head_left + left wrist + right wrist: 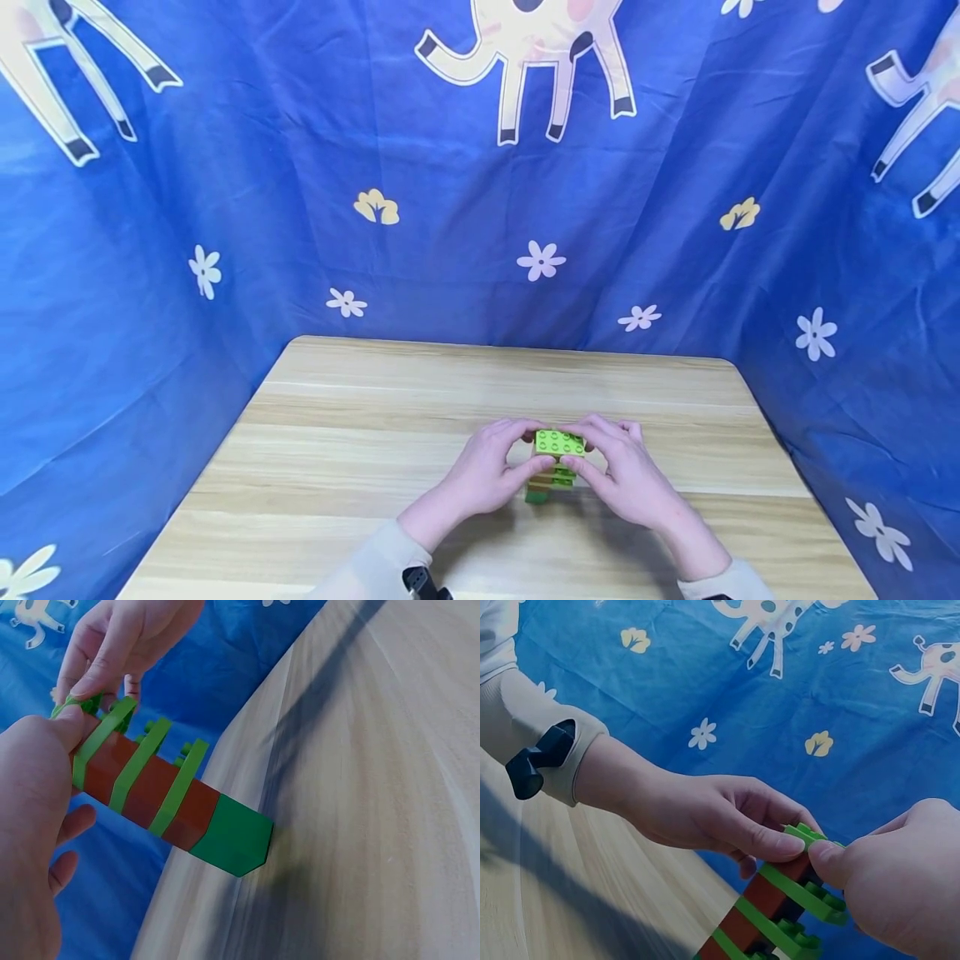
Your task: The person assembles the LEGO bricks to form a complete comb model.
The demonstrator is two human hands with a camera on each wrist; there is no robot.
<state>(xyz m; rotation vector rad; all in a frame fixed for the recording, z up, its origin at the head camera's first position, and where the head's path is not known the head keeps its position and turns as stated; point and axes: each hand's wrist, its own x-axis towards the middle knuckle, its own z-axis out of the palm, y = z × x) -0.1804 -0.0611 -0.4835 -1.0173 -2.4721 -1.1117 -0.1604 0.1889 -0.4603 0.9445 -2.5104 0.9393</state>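
A tower of toy building blocks (pixel 139 772) stands upright on the wooden table. Its base is a dark green block (pixel 234 835), with brown blocks and thin light green plates alternating above. The plates stick out to one side. On top lies a light green studded plate (pixel 559 442). My left hand (pixel 491 467) pinches that plate's left end between thumb and fingers. From the right, my right hand (pixel 618 467) pinches its other end. The thumbs sit on the near edge, and the fingertips behind the plate are partly hidden.
The wooden table (pixel 360 417) extends around the tower. A blue curtain (pixel 450 208) with animal and flower prints encloses its back and sides. A dark strapped device (pixel 544 757) sits on the left sleeve.
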